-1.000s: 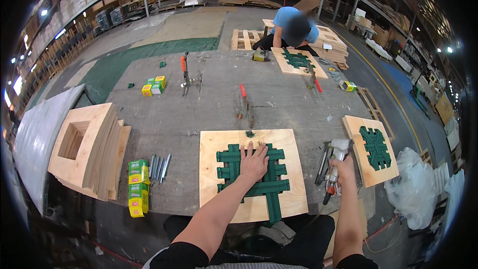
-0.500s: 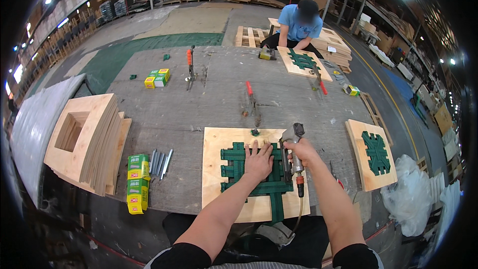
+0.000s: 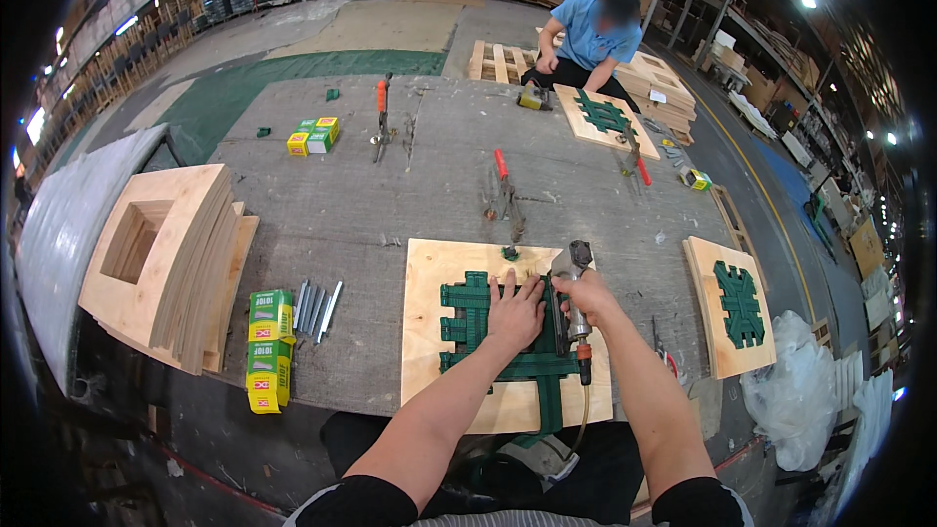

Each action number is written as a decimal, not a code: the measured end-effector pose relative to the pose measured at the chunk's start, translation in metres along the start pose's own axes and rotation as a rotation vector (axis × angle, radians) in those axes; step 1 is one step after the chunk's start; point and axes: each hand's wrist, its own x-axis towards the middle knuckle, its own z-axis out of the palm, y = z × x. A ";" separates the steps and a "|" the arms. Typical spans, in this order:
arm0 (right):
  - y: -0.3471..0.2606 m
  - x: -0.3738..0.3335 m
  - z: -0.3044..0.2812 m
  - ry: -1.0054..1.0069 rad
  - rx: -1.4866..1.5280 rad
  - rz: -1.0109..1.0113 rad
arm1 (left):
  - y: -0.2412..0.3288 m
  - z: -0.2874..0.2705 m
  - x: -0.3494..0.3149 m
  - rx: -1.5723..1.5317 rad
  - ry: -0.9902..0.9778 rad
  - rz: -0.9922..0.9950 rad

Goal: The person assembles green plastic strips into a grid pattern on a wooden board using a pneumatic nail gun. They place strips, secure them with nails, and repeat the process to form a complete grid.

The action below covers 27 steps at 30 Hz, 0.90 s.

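A plywood panel [image 3: 426, 278] lies on the table in front of me, crossed by dark green webbing straps [image 3: 467, 304]. My left hand [image 3: 515, 314] rests flat on the straps, fingers spread, pressing them against the wood. Just to its right, my right hand [image 3: 589, 298] wraps round the handle of a pneumatic staple gun [image 3: 574, 262]. The gun's long magazine stands against the straps' right side, and an air hose [image 3: 587, 400] runs down from its orange-collared fitting. My left hand and the gun hide part of the webbing's middle.
Left stand stacked plywood frames [image 3: 127, 263], green-yellow staple boxes [image 3: 268, 351] and staple strips [image 3: 317, 307]. Beyond the panel sits a red-handled toggle clamp [image 3: 503, 181]. Right lies a finished-looking webbed panel [image 3: 732, 303]. Across the table, a co-worker [image 3: 590, 39] handles another panel [image 3: 600, 127].
The view has shifted slightly. My left hand stays on the webbing and my right keeps hold of the staple gun. The co-worker has raised one hand off the far panel.
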 end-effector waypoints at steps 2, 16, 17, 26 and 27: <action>0.003 0.002 0.003 0.022 -0.010 -0.030 | 0.000 0.000 0.002 -0.002 -0.006 0.003; 0.004 0.005 0.009 -0.004 0.022 -0.060 | -0.002 -0.002 -0.001 -0.109 -0.001 -0.037; 0.004 0.005 0.009 0.001 0.012 -0.058 | -0.003 -0.001 0.000 -0.110 0.012 -0.040; -0.003 0.004 0.018 -0.057 -0.042 -0.071 | -0.011 0.002 0.000 -0.167 0.084 -0.058; -0.001 0.004 0.017 -0.039 -0.060 -0.063 | -0.009 0.003 0.001 -0.170 0.091 -0.053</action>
